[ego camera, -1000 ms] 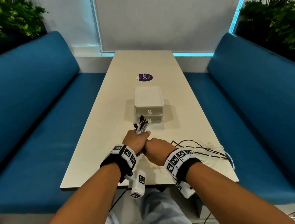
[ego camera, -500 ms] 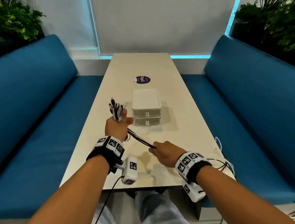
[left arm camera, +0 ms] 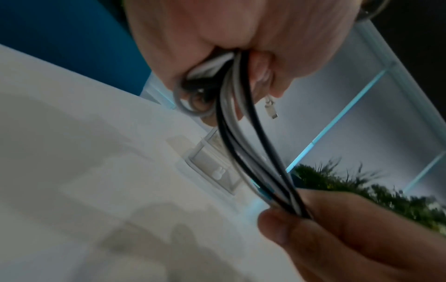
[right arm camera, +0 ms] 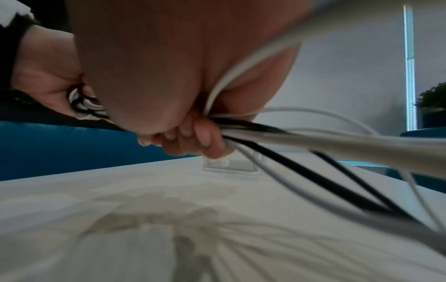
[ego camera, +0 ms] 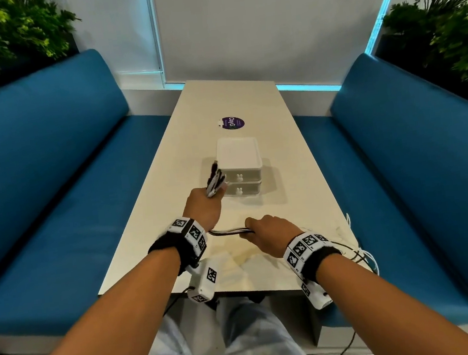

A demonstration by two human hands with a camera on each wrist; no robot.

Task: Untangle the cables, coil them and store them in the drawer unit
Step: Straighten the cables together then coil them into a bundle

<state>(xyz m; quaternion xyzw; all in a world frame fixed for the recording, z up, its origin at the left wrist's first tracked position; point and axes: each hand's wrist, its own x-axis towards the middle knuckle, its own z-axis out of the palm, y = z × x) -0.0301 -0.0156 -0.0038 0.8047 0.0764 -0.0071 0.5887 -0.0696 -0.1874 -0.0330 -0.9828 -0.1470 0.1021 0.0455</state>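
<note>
Left hand (ego camera: pixel 205 209) fist-gripped folded black & white cable bundle (ego camera: pixel 215 180) just before closed white plastic two-drawer unit (ego camera: pixel 239 167); right hand (ego camera: pixel 269 233) fingers curled on same strands. Risk: loose tails off beige surface (ego camera: pixel 152 240) edge could re-knot, snag w/ pull

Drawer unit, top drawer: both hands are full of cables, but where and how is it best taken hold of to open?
Probably by the small bunny-shaped knob at the front centre of the top drawer of the drawer unit. It juts toward the person, so pinch it from the near side and pull straight back; the walls look smooth elsewhere.
</note>
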